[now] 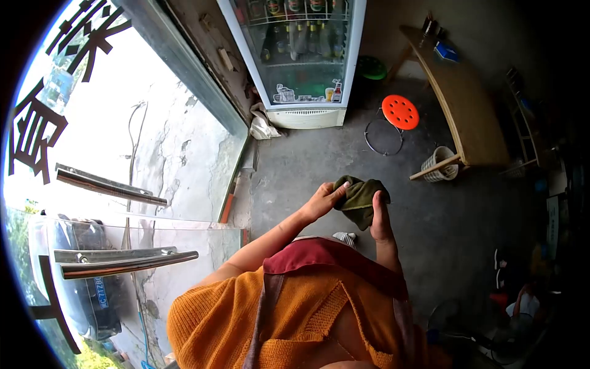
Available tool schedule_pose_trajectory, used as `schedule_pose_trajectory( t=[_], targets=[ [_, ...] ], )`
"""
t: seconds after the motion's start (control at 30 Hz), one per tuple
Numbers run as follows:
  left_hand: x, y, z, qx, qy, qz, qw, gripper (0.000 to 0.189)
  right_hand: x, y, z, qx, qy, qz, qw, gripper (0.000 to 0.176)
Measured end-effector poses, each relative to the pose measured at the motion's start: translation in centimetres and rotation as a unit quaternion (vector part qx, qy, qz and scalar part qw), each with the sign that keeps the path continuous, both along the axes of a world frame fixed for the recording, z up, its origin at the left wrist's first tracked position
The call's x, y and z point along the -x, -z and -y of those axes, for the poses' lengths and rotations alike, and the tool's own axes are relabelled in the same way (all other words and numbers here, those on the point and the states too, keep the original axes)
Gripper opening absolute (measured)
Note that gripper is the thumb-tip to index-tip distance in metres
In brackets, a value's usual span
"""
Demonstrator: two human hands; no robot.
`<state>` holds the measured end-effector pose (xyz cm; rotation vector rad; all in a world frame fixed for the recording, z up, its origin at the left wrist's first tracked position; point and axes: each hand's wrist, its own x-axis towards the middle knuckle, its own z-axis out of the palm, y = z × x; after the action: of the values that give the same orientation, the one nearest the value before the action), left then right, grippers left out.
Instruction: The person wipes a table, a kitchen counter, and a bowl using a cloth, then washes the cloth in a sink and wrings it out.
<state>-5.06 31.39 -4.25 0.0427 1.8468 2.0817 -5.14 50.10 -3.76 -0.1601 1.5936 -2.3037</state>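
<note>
Beyond the maroon apron point(307, 254), holding in mid-air a green cloth point(360, 203), probably light, soft and best taken by opposite edges, with fingers of left hand point(322, 202) and right hand point(380, 222) clamped on it, before the orange stool point(401, 112) and, at the floor's point(295, 166) far edge, the fridge point(307, 117)

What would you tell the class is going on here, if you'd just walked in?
A person in an orange sweater is handling a bunched green cloth in front of the body. The left hand and the right hand both have a grip on it, one at each side. Ahead stands a fridge with bottles inside; a round orange stool and a wooden table are ahead to the right.
</note>
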Motion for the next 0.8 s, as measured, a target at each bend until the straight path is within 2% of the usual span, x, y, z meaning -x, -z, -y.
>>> schedule_pose_trajectory(
  t=[0.07,0.1,0.13,0.17,0.2,0.27,0.3,0.33,0.4,0.43,0.5,0.63,0.67,0.7,0.73,0.8],
  targets=[
    [0.5,-2.3,-4.5,0.021,-0.046,0.025,0.998,0.042,-0.5,0.8,-5.6,-0.177,0.066,-0.056,0.98,0.049],
    [1.6,-0.7,-5.8,0.03,-0.012,0.036,0.999,0.043,-0.6,2.2,-7.8,-0.165,0.144,-0.06,0.974,0.044],
    [2.5,0.3,-7.7,-0.001,-0.014,-0.009,1.0,0.044,-1.2,1.8,-9.9,-0.16,0.192,-0.018,0.968,0.042],
    [3.3,0.1,-9.0,-0.003,0.016,0.0,1.0,0.045,-1.6,2.4,-12.0,-0.168,0.202,0.02,0.965,0.04],
    [4.6,2.2,-9.9,0.023,0.053,-0.045,0.997,0.045,-2.0,2.9,-14.1,-0.173,0.207,0.055,0.961,0.039],
    [5.3,-0.7,-12.8,0.061,0.142,-0.045,0.987,0.045,-3.4,2.3,-16.6,-0.194,0.23,0.014,0.954,0.036],
    [5.6,-2.3,-14.4,0.069,0.17,-0.059,0.981,0.041,-3.7,3.3,-17.7,-0.243,0.259,-0.058,0.933,0.035],
    [6.2,-2.4,-15.8,0.067,0.184,-0.059,0.979,0.041,-4.1,4.0,-19.2,-0.245,0.272,-0.054,0.929,0.035],
    [7.6,-2.4,-18.1,0.1,0.228,-0.099,0.963,0.037,-4.3,3.7,-21.3,-0.214,0.259,0.081,0.939,0.034],
    [8.3,-2.3,-19.2,0.099,0.235,-0.098,0.962,0.037,-4.2,3.7,-22.0,-0.212,0.265,0.084,0.937,0.034],
    [9.8,-1.7,-21.3,0.135,0.238,-0.127,0.953,0.032,-3.9,3.9,-23.2,-0.185,0.343,0.03,0.92,0.034],
    [14.0,0.0,-24.7,0.167,0.227,-0.154,0.947,0.024,-1.5,6.1,-26.9,-0.184,0.342,0.048,0.92,0.033],
    [15.6,0.8,-25.5,0.164,0.227,-0.15,0.948,0.024,-0.1,5.6,-28.3,-0.264,0.336,0.062,0.902,0.033],
    [17.4,1.7,-26.4,0.195,0.219,-0.213,0.932,0.022,1.5,5.3,-30.1,-0.343,0.328,0.071,0.877,0.033],
    [19.5,2.6,-27.3,0.224,0.208,-0.274,0.912,0.02,3.3,5.3,-32.4,-0.348,0.327,0.07,0.876,0.033],
    [24.4,2.8,-29.4,0.209,0.2,-0.263,0.92,0.016,8.1,4.5,-37.3,-0.422,0.325,-0.002,0.846,0.033]
  ],
)
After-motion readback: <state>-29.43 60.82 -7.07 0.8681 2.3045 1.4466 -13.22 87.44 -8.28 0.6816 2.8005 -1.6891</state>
